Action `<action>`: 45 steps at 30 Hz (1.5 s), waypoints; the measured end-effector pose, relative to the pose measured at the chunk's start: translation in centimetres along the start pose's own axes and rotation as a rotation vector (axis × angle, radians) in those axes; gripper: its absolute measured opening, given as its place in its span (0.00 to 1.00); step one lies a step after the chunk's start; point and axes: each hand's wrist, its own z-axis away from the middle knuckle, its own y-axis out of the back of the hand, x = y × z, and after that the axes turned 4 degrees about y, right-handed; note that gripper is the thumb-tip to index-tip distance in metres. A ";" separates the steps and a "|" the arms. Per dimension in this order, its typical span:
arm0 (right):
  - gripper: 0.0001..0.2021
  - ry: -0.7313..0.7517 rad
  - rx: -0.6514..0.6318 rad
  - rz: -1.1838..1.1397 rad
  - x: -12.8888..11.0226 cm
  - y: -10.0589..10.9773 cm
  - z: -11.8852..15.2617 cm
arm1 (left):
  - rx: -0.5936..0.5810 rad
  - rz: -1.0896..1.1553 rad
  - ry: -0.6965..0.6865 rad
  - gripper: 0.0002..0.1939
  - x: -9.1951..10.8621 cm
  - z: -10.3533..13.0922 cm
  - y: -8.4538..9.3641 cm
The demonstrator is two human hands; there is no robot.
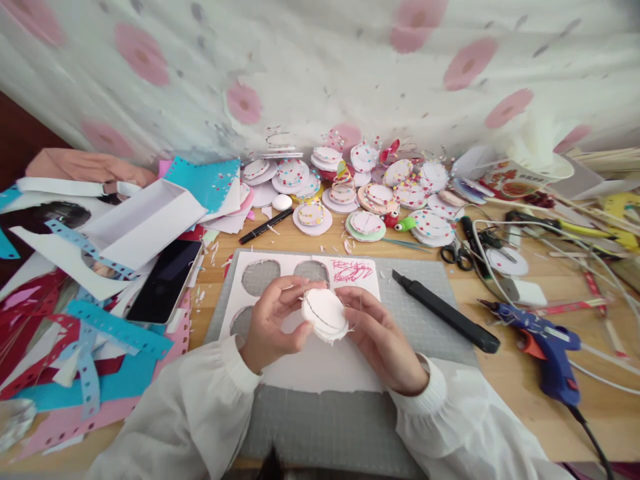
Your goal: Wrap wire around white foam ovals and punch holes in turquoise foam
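Both hands hold a small stack of white round discs (325, 313) above the cutting mat. My left hand (280, 317) grips its left edge with thumb and fingers, while my right hand (377, 333) pinches the right edge. A thin dark line crosses the top disc, and the rim looks rough. Under the hands lies a white sheet (320, 370) with round holes cut in it and red scribbles at its top right corner. The sheet rests on the grey cutting mat (320, 427).
A black utility knife (445, 313) lies right of the sheet; farther right are a blue glue gun (550, 353) and scissors (457, 255). Several decorated disc stacks (313, 217) line the back. At left are a phone (165, 280), a white box (145, 223) and coloured scraps.
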 end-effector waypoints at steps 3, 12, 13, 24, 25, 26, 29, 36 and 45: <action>0.12 0.000 0.014 0.041 0.2 0.2 0.0 | -0.002 0.013 0.011 0.27 -0.2 0.0 0.0; 0.11 0.016 0.028 0.105 0.1 0.1 0.0 | -0.040 -0.015 0.001 0.28 -0.1 0.1 0.2; 0.11 0.024 0.034 0.118 0.1 0.1 0.0 | -0.044 -0.018 -0.004 0.28 -0.1 0.1 0.3; 0.15 -0.049 0.039 -0.055 0.1 0.2 -0.1 | -0.047 -0.019 -0.034 0.25 -0.1 0.0 0.3; 0.14 -0.088 0.029 -0.106 0.0 0.1 -0.1 | -0.051 -0.029 -0.045 0.24 0.0 0.0 0.3; 0.13 -0.124 0.017 -0.144 0.0 0.1 -0.1 | -0.053 -0.039 -0.055 0.24 0.0 0.0 0.3; 0.12 -0.222 0.009 -0.199 0.0 0.1 -0.2 | -0.061 -0.077 -0.069 0.25 0.1 0.1 0.4; 0.09 -0.285 0.042 -0.245 0.5 0.6 -0.3 | -0.119 -0.178 -0.104 0.28 0.1 0.5 0.4; 0.09 -0.334 0.039 -0.341 0.3 0.6 -0.3 | -0.091 -0.119 -0.143 0.25 -0.1 0.4 0.3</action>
